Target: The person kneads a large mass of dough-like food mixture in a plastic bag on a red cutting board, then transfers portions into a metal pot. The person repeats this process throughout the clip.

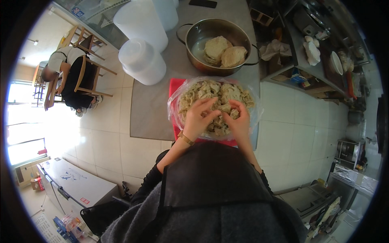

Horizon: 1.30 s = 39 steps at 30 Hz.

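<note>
My left hand [200, 117], with a gold-coloured watch at the wrist, and my right hand [238, 117] are close together over a heap of torn, pale beige food pieces [208, 88]. The heap lies in a clear plastic bag [174, 104] spread open on a red cloth or mat [177, 83]. Fingers of my right hand curl around a small beige piece [225, 108]. The left thumb and fingers are curved with a gap between them; whether they pinch anything is unclear. Beyond the bag, a two-handled metal pot [199, 35] holds round beige slabs [216, 48].
White plastic containers [142, 60] stand left of the pot on the grey table [149, 112]. A dark flat object [203, 3] lies at the far edge. At left a person [71, 66] sits by wooden chairs. Loaded metal shelves [310, 73] stand at right, a white chest freezer [79, 185] at lower left.
</note>
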{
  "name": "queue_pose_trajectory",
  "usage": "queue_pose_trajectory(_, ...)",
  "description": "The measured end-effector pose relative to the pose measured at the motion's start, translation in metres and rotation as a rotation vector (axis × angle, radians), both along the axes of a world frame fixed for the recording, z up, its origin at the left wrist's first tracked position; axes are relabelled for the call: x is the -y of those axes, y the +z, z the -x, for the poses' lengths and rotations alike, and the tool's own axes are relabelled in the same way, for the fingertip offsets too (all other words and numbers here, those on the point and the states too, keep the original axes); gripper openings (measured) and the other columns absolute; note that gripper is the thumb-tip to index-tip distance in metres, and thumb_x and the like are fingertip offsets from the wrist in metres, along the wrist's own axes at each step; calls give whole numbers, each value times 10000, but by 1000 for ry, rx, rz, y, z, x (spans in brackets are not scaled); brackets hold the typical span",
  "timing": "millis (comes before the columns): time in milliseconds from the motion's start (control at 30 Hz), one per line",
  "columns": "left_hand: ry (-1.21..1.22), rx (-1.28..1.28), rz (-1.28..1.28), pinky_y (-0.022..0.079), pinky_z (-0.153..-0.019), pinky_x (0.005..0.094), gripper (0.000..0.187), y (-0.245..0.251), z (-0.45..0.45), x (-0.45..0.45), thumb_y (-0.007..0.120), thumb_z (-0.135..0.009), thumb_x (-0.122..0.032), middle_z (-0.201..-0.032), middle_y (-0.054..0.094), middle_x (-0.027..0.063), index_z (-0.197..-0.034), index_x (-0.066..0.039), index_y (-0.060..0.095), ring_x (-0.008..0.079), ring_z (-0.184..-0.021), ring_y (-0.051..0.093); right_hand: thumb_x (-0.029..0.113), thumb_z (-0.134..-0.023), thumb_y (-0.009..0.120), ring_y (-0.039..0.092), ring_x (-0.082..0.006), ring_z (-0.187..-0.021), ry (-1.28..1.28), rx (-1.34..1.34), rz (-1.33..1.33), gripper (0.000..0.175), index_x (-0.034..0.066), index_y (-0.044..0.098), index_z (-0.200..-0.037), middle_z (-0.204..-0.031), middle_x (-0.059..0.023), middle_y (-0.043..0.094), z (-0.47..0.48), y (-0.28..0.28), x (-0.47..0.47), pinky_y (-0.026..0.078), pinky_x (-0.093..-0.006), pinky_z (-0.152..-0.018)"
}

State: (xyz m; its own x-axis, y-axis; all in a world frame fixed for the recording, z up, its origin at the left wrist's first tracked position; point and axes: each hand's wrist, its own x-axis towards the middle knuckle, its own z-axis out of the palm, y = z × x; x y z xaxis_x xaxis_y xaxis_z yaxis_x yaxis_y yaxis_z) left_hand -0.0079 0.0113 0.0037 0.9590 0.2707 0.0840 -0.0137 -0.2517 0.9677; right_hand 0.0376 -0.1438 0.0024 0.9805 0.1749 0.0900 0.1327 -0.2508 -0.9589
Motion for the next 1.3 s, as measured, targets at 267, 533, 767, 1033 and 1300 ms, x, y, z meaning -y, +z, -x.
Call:
queue_pose_trajectory(267,-111,80,-206,534,-682,309,299,27,8,-3,695,-731,-30,-921,657,116,-1030,-45,675,235,-760,656,38,-658,742,638,-281,-822,218,431,219,256,30,613,-879,-916,-94,657,3,8,0,525,-345,-704)
queue_pose_trajectory(533,-56,118,-142,543,-671,294,219,24,23,0,681,-728,3,-918,662,110,-946,-16,679,213,-756,662,27,-620,761,637,-300,-818,348,509,212,270,18,607,-841,-910,-126,654,9,9,2,527,-356,-700)
queue_pose_trajectory(767,-1,-74,52,520,-613,263,120,26,24,5,692,-724,0,-848,614,89,-830,16,638,166,-711,650,-11,-680,730,643,-183,-817,160,100,-78,171,4,606,-797,-888,-116,677,23,7,-6,505,-287,-715)
queue_pose_trajectory(1033,-48,-245,378,483,-630,227,97,0,16,-4,658,-753,25,-780,619,34,-805,0,581,92,-689,601,-58,-709,645,607,-146,-794,82,-391,-270,94,-15,593,-774,-885,-93,662,23,-5,-6,484,-264,-711)
queue_pose_trajectory(1300,2,-281,956,488,-619,224,62,-12,16,-13,618,-818,24,-769,632,46,-845,-12,575,121,-717,642,-20,-807,596,565,-126,-614,-94,-861,-802,59,33,589,-832,-717,-33,594,17,-9,-8,441,-259,-553)
